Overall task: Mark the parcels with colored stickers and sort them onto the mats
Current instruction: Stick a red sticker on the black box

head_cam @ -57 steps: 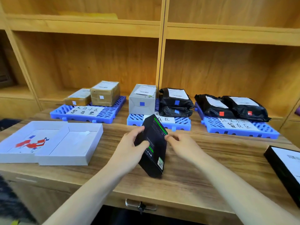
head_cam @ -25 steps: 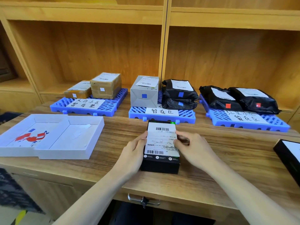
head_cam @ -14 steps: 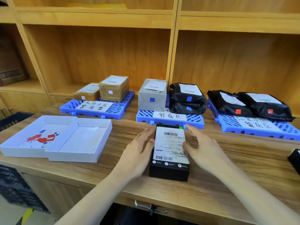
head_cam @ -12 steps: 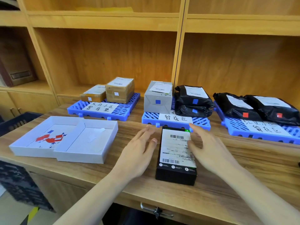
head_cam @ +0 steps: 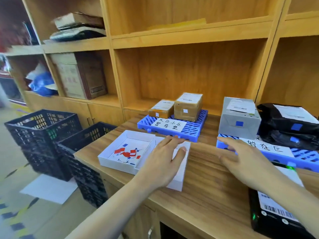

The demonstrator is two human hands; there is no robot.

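Note:
A black parcel (head_cam: 274, 218) with a white barcode label lies flat at the table's right front, partly under my right forearm. My right hand (head_cam: 245, 163) hovers open, fingers straight, above the wood in front of the middle blue mat (head_cam: 303, 157). My left hand (head_cam: 164, 163) is open over the right-hand white tray (head_cam: 179, 175). The left white tray (head_cam: 110, 157) holds red and blue stickers (head_cam: 127, 153). The left blue mat (head_cam: 193, 131) carries two brown boxes (head_cam: 187, 107). The middle mat holds a grey box (head_cam: 238, 118) and black bags (head_cam: 286, 125) with blue stickers.
Two black plastic crates (head_cam: 44, 135) stand on the floor left of the table. A sheet of paper (head_cam: 48, 188) lies on the floor. Wooden shelves (head_cam: 172, 37) rise behind the mats, with cartons (head_cam: 79, 78) and a blue bag (head_cam: 41, 83) stored at the left.
The black parcel was laid flat with its label up and both hands let it go. My view swung left. My left hand moved over the white trays; the right hand lifted off the parcel.

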